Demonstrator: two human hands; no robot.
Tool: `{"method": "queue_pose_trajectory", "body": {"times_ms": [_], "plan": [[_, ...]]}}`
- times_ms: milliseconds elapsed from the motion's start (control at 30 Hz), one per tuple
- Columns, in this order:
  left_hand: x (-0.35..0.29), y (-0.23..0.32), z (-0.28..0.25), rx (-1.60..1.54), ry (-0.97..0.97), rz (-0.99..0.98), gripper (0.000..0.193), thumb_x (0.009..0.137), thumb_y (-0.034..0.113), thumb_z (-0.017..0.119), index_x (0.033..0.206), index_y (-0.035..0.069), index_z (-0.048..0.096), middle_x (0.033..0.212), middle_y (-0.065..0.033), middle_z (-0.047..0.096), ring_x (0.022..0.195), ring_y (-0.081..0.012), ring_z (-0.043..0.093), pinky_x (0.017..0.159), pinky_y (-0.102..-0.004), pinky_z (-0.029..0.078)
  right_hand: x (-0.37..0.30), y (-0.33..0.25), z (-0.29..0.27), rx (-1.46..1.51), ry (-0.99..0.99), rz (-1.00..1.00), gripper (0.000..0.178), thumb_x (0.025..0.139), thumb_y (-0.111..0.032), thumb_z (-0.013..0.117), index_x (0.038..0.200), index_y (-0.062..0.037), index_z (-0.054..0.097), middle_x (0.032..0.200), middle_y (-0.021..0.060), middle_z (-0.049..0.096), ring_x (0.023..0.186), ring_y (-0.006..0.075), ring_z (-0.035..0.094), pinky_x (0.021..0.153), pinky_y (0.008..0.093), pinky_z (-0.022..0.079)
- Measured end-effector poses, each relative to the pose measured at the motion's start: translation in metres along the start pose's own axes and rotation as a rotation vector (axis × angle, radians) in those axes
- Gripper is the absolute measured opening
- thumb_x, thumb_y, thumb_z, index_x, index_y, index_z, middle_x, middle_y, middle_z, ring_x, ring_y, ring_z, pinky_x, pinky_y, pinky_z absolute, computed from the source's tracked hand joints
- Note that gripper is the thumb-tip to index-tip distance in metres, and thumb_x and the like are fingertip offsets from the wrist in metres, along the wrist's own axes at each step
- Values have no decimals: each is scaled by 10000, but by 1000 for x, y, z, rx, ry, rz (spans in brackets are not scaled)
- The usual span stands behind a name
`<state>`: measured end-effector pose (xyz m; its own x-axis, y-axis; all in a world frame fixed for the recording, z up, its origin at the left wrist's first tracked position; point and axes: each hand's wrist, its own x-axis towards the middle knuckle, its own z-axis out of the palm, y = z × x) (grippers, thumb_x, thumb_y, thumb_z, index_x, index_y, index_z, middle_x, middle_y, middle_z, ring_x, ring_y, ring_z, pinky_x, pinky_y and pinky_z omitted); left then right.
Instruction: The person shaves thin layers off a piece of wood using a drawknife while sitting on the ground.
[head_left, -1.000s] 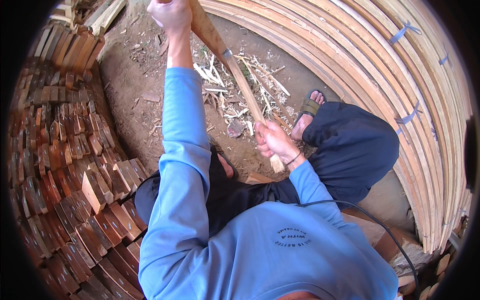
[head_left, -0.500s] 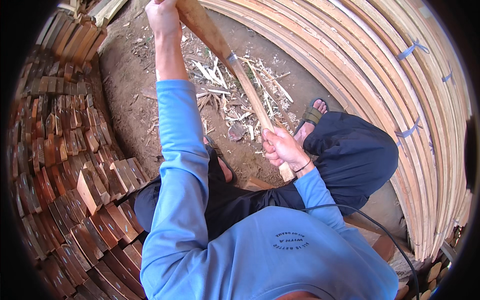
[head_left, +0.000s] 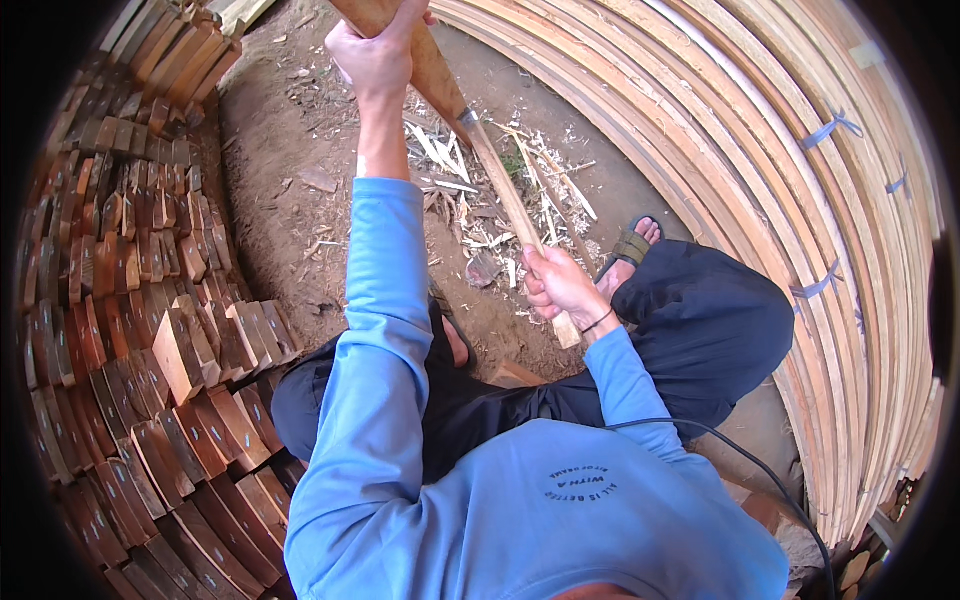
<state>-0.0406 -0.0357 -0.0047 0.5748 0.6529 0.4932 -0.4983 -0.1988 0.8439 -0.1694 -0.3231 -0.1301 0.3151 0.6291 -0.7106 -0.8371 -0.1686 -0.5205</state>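
Note:
A long-handled bladed tool resembling a machete (head_left: 507, 185) slants across the upper middle, with a pale wooden handle, a grey metal collar and a broad, blotchy brown blade (head_left: 436, 78). My left hand (head_left: 378, 62) is closed around the broad blade near the top edge, with fingertips showing on its far side. Lower down, my right hand (head_left: 563, 285) grips the wooden handle close to its butt, which sticks out below the fist. The blade's far end is cut off by the top of the view.
Stacked cut wood blocks (head_left: 130, 300) rise along the left. Long curved-looking boards (head_left: 740, 130) bundled with blue ties line the right. Wood splinters (head_left: 440, 160) litter the dirt floor between my sandalled feet. A black cable (head_left: 740, 445) crosses my right sleeve.
My left hand has shifted to the right and slightly down along the blade. My right hand stays almost in place on the handle. The view has moved slightly.

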Motion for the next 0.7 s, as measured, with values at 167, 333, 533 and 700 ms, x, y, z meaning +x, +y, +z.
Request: {"method": "queue_pose_trajectory", "body": {"times_ms": [167,333,533,700], "plan": [[1,0,4,15,60,-21,219,853,143,838,902,-25,706,756,-76,698,645,-157,666,597,-297,534,-12,1,-11,-2,-15,18,302,1115,-394,439,952,-141,425,662,-52,376,466,35,302,377,234,214],[2,-1,15,-86,11,58,201,860,155,824,862,-14,716,716,-68,693,622,-150,661,572,-292,518,-8,12,-19,5,29,19,280,1120,-382,427,997,-132,455,666,-53,367,474,35,291,386,229,227],[19,-6,10,-66,-256,-69,194,869,175,795,823,8,707,674,-58,677,573,-163,642,556,-294,513,-27,-13,-28,212,-158,5,238,1118,-321,451,1034,-101,484,686,-60,360,495,20,283,388,201,227],[27,-8,6,-187,-338,-88,188,863,161,808,829,7,708,670,-46,670,567,-152,634,550,-294,513,-42,-48,-56,81,-140,-21,228,1104,-296,487,1056,-73,499,709,-61,383,494,9,310,369,183,250]]}}
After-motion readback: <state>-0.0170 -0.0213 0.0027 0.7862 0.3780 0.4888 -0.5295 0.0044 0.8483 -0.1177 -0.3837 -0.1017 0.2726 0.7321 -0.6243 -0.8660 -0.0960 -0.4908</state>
